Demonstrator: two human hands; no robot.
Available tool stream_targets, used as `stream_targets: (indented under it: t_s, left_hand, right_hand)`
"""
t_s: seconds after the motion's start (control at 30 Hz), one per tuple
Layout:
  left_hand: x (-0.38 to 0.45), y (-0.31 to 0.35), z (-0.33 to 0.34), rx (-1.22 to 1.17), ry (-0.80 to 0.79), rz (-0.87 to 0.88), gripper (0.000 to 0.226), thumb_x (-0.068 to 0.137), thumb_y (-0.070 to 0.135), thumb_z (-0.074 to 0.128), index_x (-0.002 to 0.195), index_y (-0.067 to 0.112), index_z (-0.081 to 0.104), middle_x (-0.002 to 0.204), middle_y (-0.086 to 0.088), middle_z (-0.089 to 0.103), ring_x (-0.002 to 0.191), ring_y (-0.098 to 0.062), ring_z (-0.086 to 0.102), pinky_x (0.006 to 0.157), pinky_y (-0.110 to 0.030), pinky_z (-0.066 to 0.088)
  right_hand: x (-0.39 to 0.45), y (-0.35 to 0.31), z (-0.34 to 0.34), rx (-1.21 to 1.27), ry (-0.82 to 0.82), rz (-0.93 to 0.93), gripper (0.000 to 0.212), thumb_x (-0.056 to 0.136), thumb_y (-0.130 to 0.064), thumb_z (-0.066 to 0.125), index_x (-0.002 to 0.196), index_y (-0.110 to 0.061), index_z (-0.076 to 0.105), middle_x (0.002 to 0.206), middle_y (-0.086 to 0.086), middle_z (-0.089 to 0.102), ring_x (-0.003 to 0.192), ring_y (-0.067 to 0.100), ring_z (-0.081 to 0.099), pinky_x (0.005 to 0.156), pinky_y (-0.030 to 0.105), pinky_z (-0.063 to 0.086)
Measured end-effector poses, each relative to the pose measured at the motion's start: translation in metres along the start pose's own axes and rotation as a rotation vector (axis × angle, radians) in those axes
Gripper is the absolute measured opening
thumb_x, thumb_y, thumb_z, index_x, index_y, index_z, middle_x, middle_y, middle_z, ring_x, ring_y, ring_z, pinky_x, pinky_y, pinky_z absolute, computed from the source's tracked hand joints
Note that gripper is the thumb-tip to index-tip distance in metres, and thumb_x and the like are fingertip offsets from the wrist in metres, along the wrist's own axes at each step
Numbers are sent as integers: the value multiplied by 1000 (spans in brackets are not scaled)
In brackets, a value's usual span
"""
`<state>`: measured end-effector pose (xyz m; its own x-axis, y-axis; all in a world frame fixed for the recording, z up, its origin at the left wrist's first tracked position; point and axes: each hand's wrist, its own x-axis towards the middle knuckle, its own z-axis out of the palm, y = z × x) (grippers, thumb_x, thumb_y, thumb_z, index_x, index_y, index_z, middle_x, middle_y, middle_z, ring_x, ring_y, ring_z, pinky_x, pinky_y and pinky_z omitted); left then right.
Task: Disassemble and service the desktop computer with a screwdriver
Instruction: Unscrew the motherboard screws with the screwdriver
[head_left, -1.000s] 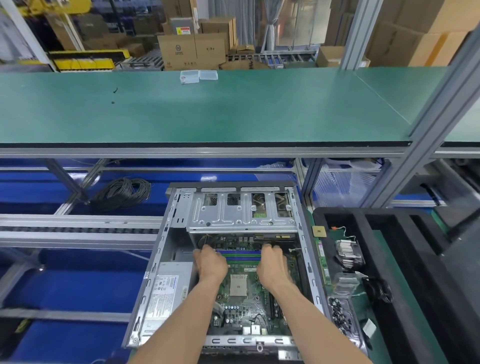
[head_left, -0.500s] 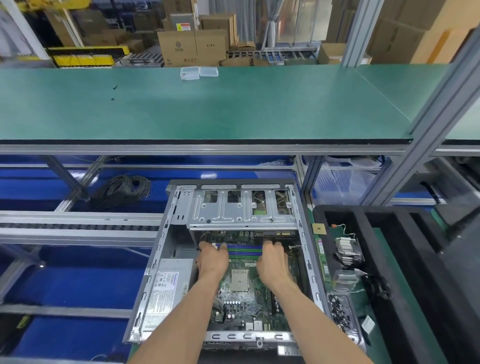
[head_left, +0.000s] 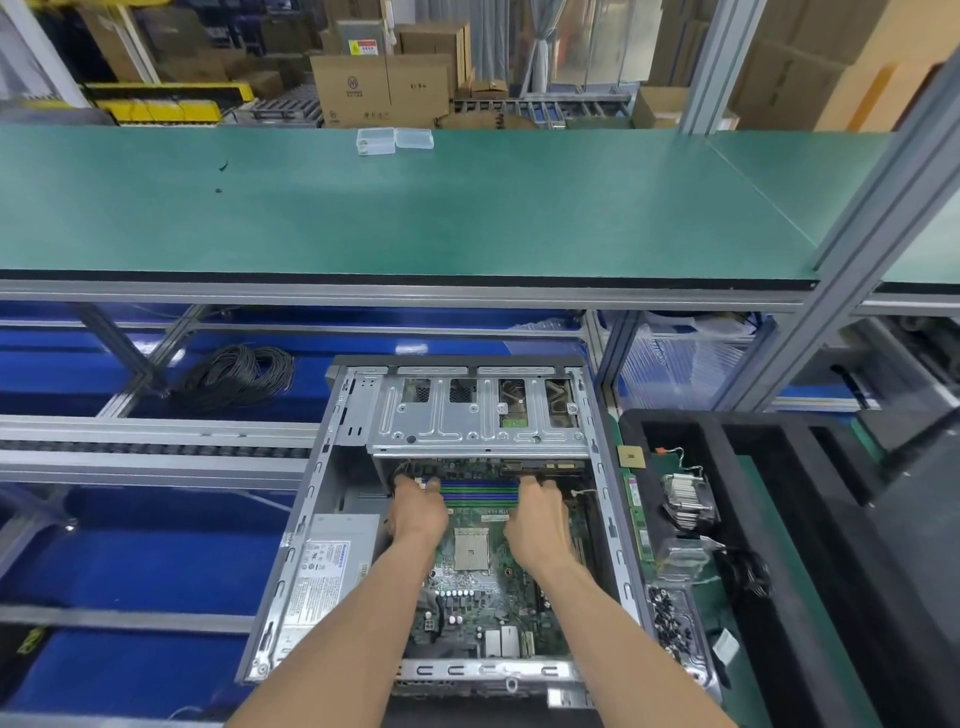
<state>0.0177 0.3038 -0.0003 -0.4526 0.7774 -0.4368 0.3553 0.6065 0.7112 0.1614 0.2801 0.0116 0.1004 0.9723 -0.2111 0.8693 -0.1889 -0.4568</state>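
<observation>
The open desktop case (head_left: 306, 519) lies flat with its motherboard (head_left: 483, 597) exposed. The bare CPU socket (head_left: 471, 551) sits between my wrists. Blue and green memory slots (head_left: 480, 491) run just below the silver drive cage (head_left: 478, 415). My left hand (head_left: 415, 514) has its fingers bent onto the left end of the slots, by a white latch. My right hand (head_left: 537, 519) does the same at the right end. The fingertips are hidden. No screwdriver is in sight.
The power supply (head_left: 332, 566) fills the case's left side. Right of the case lie a CPU chip (head_left: 630, 457), a memory stick (head_left: 640, 525), a heatsink (head_left: 685, 501) and a tray of screws (head_left: 672, 623), beside a black foam tray (head_left: 779, 519). A green shelf (head_left: 415, 208) overhangs behind.
Both hands have stayed at the two ends of the memory slots and have edged slightly toward the drive cage. The view has shifted a little.
</observation>
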Motion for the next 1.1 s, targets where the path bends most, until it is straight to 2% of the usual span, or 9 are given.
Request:
stream_targets:
  t_s: [0.17, 0.27, 0.37, 0.53, 0.7, 0.8, 0.93, 1.03, 1.1]
  left_hand:
    - [5, 2, 2, -70, 7, -31, 38, 104, 29, 49, 131, 3, 45, 123, -20, 58, 114, -39, 54, 99, -49, 45]
    - [10, 4, 3, -61, 3, -43, 28, 102, 25, 52, 120, 3, 50, 113, -17, 61, 108, -39, 58, 97, -49, 48]
    - [14, 6, 6, -29, 10, -62, 11, 100, 16, 53, 102, 6, 50, 113, -20, 64, 103, -38, 60, 94, -47, 50]
    - [18, 11, 7, -48, 9, -114, 19, 99, 6, 47, 113, -2, 56, 118, -23, 62, 105, -39, 58, 90, -44, 49]
    - [19, 14, 7, -35, -1, -126, 26, 99, 3, 43, 120, -6, 56, 121, -24, 62, 107, -38, 60, 92, -45, 51]
    - [18, 14, 5, -2, -20, -125, 28, 100, 3, 42, 125, -6, 54, 123, -24, 61, 104, -36, 59, 91, -43, 51]
    - [11, 19, 0, 147, -64, -107, 46, 102, 11, 44, 143, -6, 34, 135, -26, 55, 119, -40, 57, 98, -45, 50]
    - [2, 18, -1, 282, -134, -17, 76, 101, 24, 54, 152, -4, 5, 145, -27, 45, 131, -40, 48, 104, -42, 43]
    - [-5, 15, -2, 339, -174, 39, 92, 97, 29, 61, 154, -1, -5, 154, -29, 26, 141, -42, 35, 114, -45, 34]
  right_hand:
    - [-7, -2, -8, -52, -16, -67, 60, 91, -6, 64, 147, -10, 44, 131, 17, 48, 110, 29, 58, 83, 31, 51]
    - [-16, -2, -16, -150, -32, -129, 45, 91, -13, 63, 134, -9, 51, 127, 14, 50, 106, 30, 60, 75, 34, 50]
    - [-27, -4, -22, -158, -197, -234, 25, 90, -10, 60, 115, -9, 61, 119, 10, 59, 95, 27, 64, 77, 35, 56]
    - [-42, -9, -30, -126, -581, -520, 38, 84, -23, 66, 121, -15, 60, 115, 3, 57, 104, 21, 56, 92, 42, 55]
    - [-50, -4, -28, -462, -627, -646, 66, 79, -26, 76, 136, -8, 47, 121, 11, 49, 109, 30, 54, 87, 42, 54]
    - [-52, -7, -28, -618, -590, -678, 54, 85, -25, 76, 129, -4, 54, 116, 16, 58, 102, 36, 62, 83, 46, 58]
    - [-54, -11, -31, -624, -549, -695, 22, 85, -19, 73, 99, -3, 66, 101, 17, 64, 89, 34, 64, 76, 43, 59]
    - [-55, -10, -34, -599, -527, -675, 17, 84, -17, 73, 93, -5, 66, 99, 16, 65, 85, 34, 64, 73, 41, 58]
    - [-56, -11, -35, -587, -521, -671, 16, 83, -17, 72, 92, -5, 67, 99, 16, 66, 85, 34, 64, 73, 41, 57]
